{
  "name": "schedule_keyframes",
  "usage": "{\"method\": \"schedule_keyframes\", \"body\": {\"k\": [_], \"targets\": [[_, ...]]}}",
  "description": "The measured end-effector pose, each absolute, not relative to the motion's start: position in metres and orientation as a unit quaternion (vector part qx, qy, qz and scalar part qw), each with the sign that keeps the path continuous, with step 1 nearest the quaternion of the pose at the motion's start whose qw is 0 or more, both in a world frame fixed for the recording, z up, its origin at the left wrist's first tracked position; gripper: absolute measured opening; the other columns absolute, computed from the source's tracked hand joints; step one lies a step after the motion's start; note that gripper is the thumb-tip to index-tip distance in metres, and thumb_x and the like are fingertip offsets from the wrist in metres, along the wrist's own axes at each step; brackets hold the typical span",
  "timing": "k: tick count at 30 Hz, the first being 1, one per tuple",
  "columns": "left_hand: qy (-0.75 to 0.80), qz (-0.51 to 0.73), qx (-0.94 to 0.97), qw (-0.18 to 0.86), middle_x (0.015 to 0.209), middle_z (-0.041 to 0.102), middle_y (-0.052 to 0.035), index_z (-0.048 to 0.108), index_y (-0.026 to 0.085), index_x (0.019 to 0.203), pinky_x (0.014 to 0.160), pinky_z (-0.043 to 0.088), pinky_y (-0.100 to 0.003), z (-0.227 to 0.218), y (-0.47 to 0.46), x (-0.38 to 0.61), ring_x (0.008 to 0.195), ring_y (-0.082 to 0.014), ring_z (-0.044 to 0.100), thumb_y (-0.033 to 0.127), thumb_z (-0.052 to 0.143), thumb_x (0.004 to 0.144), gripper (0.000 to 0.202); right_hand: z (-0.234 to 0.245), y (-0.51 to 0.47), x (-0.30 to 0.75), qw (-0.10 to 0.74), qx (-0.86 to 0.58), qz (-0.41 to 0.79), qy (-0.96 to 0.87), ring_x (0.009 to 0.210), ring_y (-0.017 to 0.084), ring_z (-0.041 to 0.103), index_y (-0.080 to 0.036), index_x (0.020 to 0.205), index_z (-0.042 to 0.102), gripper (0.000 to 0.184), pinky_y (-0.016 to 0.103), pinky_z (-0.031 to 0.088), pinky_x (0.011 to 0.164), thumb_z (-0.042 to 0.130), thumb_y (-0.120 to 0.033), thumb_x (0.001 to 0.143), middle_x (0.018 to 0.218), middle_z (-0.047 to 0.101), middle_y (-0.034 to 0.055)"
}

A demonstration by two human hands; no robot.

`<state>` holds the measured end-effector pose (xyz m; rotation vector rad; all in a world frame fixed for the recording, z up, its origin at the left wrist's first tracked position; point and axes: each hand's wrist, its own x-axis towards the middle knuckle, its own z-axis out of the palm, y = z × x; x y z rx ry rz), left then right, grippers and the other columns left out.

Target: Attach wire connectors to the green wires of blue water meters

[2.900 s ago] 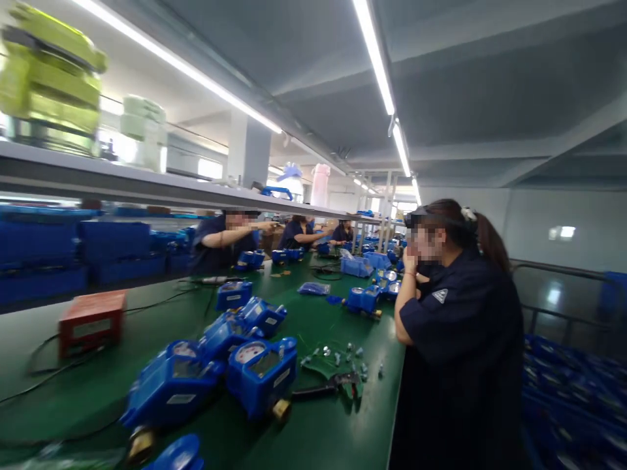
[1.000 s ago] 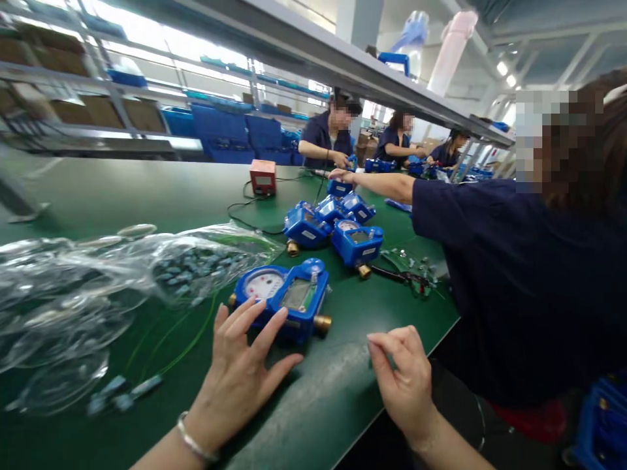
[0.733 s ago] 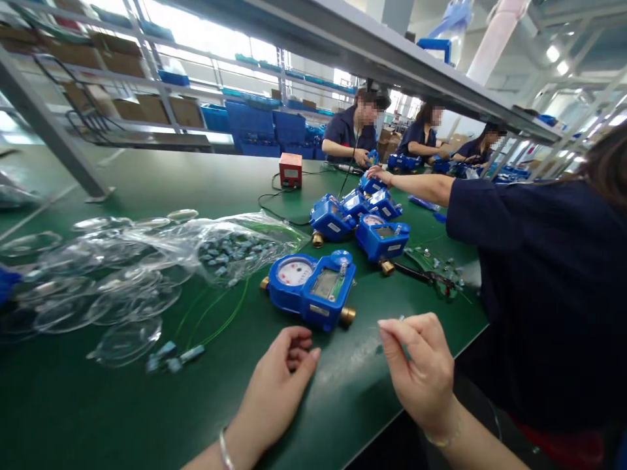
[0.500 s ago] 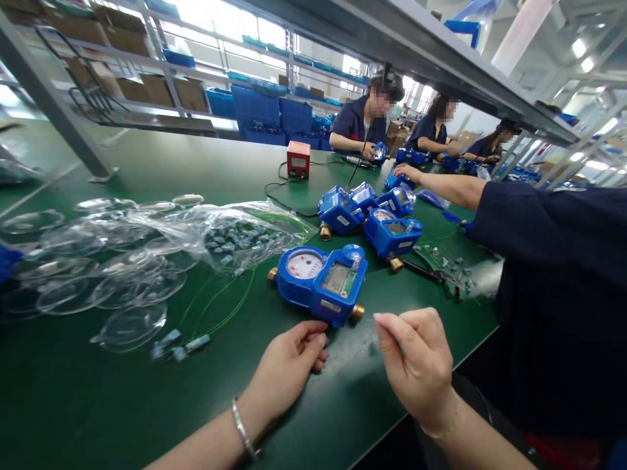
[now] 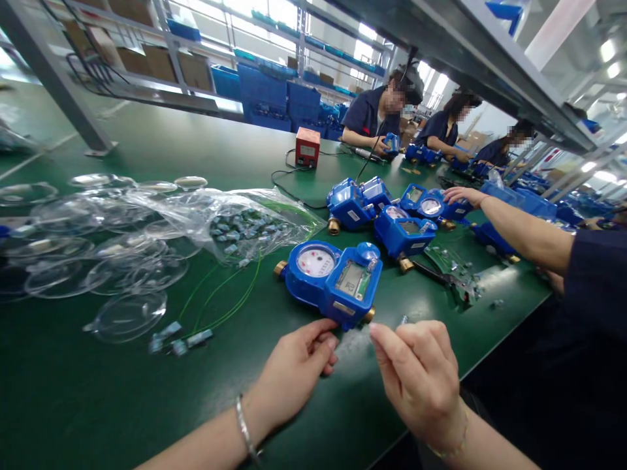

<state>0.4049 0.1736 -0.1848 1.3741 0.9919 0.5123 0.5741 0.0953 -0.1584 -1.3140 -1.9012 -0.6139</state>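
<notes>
A blue water meter with a round white dial and a grey display lies face up on the green table before me. My left hand is closed at the meter's near edge, thumb against curled fingers. Whatever these fingers may grip is hidden. Just right of it, my right hand is raised in a pinch, its fingertips close by the meter's brass fitting. Anything in the pinch is too small to make out. Left of the meter lie several pale-blue tags with thin green wires.
Clear plastic covers and a clear bag of pale-blue tags spread leftward. More blue meters stand beyond mine, near a red box. A co-worker's arm reaches in from the right; other people sit farther back.
My right hand has come nearer the brass fitting; my left hand stays at the meter's edge. The co-worker's arm has shifted right, and the view has swung slightly.
</notes>
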Motion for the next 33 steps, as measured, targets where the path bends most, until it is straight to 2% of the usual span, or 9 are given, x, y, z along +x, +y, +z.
{"method": "schedule_keyframes", "body": {"k": [5, 11, 21, 27, 30, 32, 33], "targets": [[0.431, 0.216, 0.607, 0.632, 0.077, 0.063, -0.0048, 0.051, 0.008, 0.121, 0.065, 0.050, -0.028, -0.186, 0.173, 0.405, 0.070, -0.0174, 0.059, 0.037, 0.052, 0.079, 0.051, -0.154, 0.092, 0.572, 0.342, -0.504, -0.238, -0.756, 0.073, 0.019, 0.047, -0.011, 0.109, 0.062, 0.031, 0.035, 0.041, 0.066, 0.060, -0.006, 0.078, 0.078, 0.057, 0.0072], [0.426, 0.210, 0.622, 0.622, 0.081, 0.065, -0.0056, 0.052, 0.009, 0.120, 0.066, 0.052, -0.028, -0.188, 0.173, 0.405, 0.074, -0.0185, 0.061, 0.036, 0.051, 0.080, 0.048, -0.152, 0.088, 0.575, 0.320, -0.499, -0.247, -0.767, 0.073, 0.019, 0.046, -0.010, 0.106, 0.063, 0.025, 0.036, 0.040, 0.066, 0.055, -0.009, 0.083, 0.079, 0.055, 0.0078], [0.430, 0.193, 0.645, 0.602, 0.080, 0.065, -0.0057, 0.052, 0.008, 0.119, 0.066, 0.052, -0.028, -0.184, 0.172, 0.405, 0.071, -0.0185, 0.061, 0.038, 0.049, 0.082, 0.048, -0.144, 0.092, 0.575, 0.296, -0.502, -0.241, -0.776, 0.074, 0.019, 0.045, -0.012, 0.107, 0.061, 0.023, 0.035, 0.038, 0.067, 0.050, -0.013, 0.087, 0.081, 0.055, 0.0074], [0.414, 0.204, 0.643, 0.612, 0.074, 0.061, -0.0005, 0.051, 0.014, 0.118, 0.062, 0.051, -0.026, -0.187, 0.176, 0.411, 0.068, -0.0162, 0.059, 0.038, 0.048, 0.083, 0.042, -0.151, 0.105, 0.569, 0.255, -0.523, -0.210, -0.786, 0.070, 0.019, 0.043, -0.014, 0.103, 0.061, 0.021, 0.035, 0.035, 0.064, 0.046, -0.014, 0.088, 0.076, 0.054, 0.0060], [0.419, 0.168, 0.680, 0.577, 0.065, 0.058, 0.0012, 0.059, 0.017, 0.104, 0.051, 0.048, -0.024, -0.188, 0.182, 0.410, 0.056, -0.0148, 0.057, 0.040, 0.042, 0.086, 0.034, -0.161, 0.118, 0.564, 0.229, -0.547, -0.192, -0.782, 0.069, 0.020, 0.043, -0.017, 0.100, 0.061, 0.020, 0.035, 0.033, 0.062, 0.046, -0.015, 0.087, 0.076, 0.054, 0.0053], [0.416, 0.175, 0.744, 0.493, 0.069, 0.061, -0.0001, 0.065, 0.019, 0.087, 0.053, 0.049, -0.025, -0.188, 0.186, 0.408, 0.058, -0.0148, 0.059, 0.041, 0.043, 0.086, 0.031, -0.164, 0.124, 0.563, 0.224, -0.565, -0.185, -0.772, 0.070, 0.020, 0.045, -0.018, 0.095, 0.060, 0.017, 0.035, 0.034, 0.061, 0.046, -0.015, 0.087, 0.075, 0.054, 0.0044], [0.398, 0.200, 0.782, 0.435, 0.079, 0.064, -0.0010, 0.066, 0.020, 0.079, 0.061, 0.050, -0.025, -0.187, 0.189, 0.410, 0.067, -0.0152, 0.061, 0.041, 0.048, 0.084, 0.028, -0.164, 0.126, 0.564, 0.223, -0.572, -0.180, -0.769, 0.070, 0.019, 0.046, -0.019, 0.091, 0.060, 0.014, 0.034, 0.035, 0.060, 0.047, -0.017, 0.086, 0.074, 0.053, 0.0034]]}}
